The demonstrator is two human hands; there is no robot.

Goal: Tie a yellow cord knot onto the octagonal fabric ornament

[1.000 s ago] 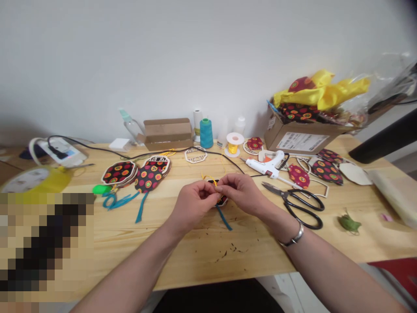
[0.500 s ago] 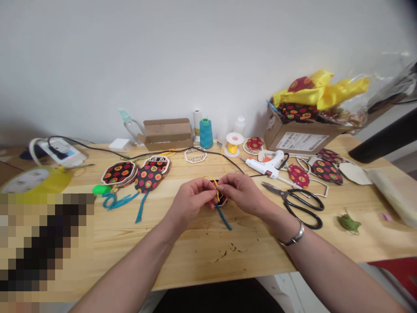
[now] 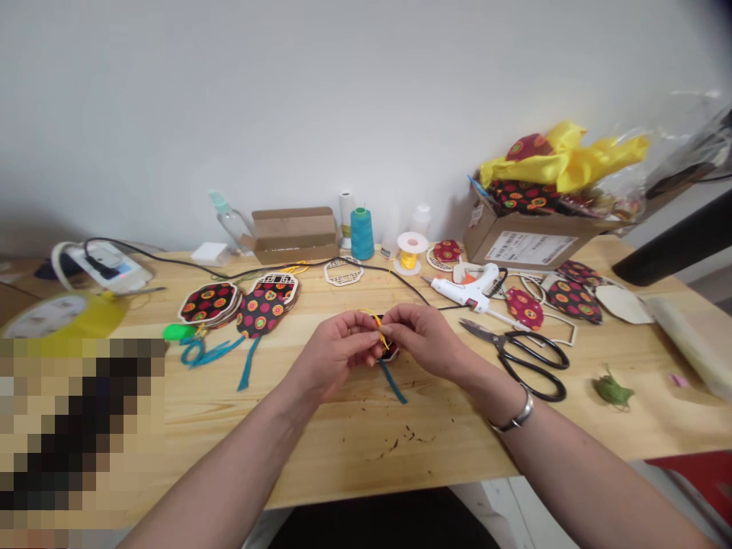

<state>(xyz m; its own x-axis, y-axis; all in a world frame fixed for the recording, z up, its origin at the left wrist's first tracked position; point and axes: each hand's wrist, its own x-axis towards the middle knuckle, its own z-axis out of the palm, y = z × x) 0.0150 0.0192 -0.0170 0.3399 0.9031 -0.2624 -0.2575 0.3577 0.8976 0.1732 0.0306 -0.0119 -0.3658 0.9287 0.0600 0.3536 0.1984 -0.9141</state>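
Observation:
My left hand (image 3: 348, 345) and my right hand (image 3: 420, 335) meet at the middle of the table, fingertips pinched on a thin yellow cord (image 3: 383, 337). Beneath the fingers lies a small dark patterned fabric piece (image 3: 392, 350) with a pale edge, mostly covered by my hands. A teal ribbon (image 3: 393, 383) trails from it toward the table's front. The cord appears to run back to a spool of yellow cord (image 3: 408, 261). My fingers hide how the cord is looped.
Black-handled scissors (image 3: 534, 358) and a white glue gun (image 3: 472, 290) lie right of my hands. Stacked fabric-covered pieces (image 3: 209, 303) sit at left. Behind stand a teal thread cone (image 3: 362, 235), an open small box (image 3: 294, 248) and a fabric-filled carton (image 3: 529, 240). A black cable (image 3: 268, 267) crosses the table.
Both hands stay in nearly the same place. The yellow cord between the fingertips has shifted slightly.

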